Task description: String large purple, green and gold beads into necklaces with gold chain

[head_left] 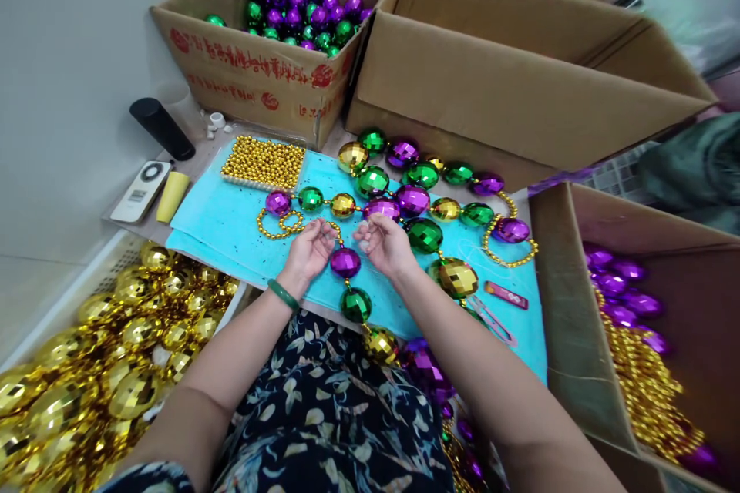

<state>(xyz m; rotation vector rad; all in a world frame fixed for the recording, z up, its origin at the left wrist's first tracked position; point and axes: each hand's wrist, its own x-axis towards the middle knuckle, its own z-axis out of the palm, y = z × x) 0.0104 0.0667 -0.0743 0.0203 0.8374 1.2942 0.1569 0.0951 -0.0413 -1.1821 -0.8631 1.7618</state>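
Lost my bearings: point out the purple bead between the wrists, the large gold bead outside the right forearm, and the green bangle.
Purple bead (pixel 345 263), head view: faceted middle.
Large gold bead (pixel 456 277), head view: faceted middle.
Green bangle (pixel 283 295), head view: outer band.

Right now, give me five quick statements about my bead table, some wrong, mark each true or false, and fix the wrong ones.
1. A green bangle circles the wrist of the left hand. True.
2. The left hand and right hand are clasped together. False: a gap shows between them.
3. A purple ball is strung next to a green ball. True.
4. The flat red item lies left of both hands. False: it lies on the blue cloth, to their right.
5. The cardboard box at upper left holds purple balls and green balls. True.
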